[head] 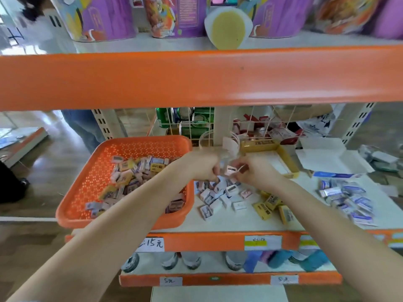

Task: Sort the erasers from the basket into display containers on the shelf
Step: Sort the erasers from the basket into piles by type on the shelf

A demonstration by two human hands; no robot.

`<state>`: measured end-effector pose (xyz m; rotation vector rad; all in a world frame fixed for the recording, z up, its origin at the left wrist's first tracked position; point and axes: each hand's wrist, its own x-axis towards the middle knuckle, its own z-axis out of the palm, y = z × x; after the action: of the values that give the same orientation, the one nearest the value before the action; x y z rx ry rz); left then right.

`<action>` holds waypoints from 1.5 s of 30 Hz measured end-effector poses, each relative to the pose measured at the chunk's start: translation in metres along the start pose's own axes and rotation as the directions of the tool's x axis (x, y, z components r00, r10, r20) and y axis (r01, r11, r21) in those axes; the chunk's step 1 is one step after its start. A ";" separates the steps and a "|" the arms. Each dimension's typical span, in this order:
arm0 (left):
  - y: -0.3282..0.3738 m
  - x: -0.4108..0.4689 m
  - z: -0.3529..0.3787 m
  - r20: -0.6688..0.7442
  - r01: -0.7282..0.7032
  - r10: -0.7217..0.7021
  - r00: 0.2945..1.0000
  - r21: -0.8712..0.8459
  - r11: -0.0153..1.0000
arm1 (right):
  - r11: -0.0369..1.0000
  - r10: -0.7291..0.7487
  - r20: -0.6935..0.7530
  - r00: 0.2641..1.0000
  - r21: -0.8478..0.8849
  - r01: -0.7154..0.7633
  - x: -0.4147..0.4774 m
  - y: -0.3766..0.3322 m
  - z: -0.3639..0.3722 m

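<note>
An orange perforated basket (91, 182) with several small boxed erasers (128, 175) sits at the shelf's left front. My left hand (201, 165) grips a clear plastic container (220, 153) above the shelf, just right of the basket. My right hand (254, 171) pinches a pink-white eraser (230, 170) at the container's side; whether it is inside the container I cannot tell. Below the hands lies a pile of white and pink erasers (220, 195). Yellow erasers (271, 205) lie to its right, blue-white ones (349, 199) farther right.
A yellow cardboard display tray (283, 153) and an open white box (327, 158) stand behind the piles. A wire grid (196, 125) backs the shelf. The orange upper shelf edge (196, 77) hangs low above. Price labels (262, 242) line the front lip.
</note>
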<state>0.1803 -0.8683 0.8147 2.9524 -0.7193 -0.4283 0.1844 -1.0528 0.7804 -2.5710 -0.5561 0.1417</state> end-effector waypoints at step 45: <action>-0.085 -0.098 0.006 -0.316 0.221 -0.395 0.863 -0.467 0.856 | 0.954 -0.292 0.207 0.934 -0.011 0.301 0.041 -0.074 -0.016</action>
<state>0.1326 -0.7474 0.8216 2.6065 -0.0705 0.0263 0.1983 -0.9850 0.8313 -2.4917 -1.0264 0.2925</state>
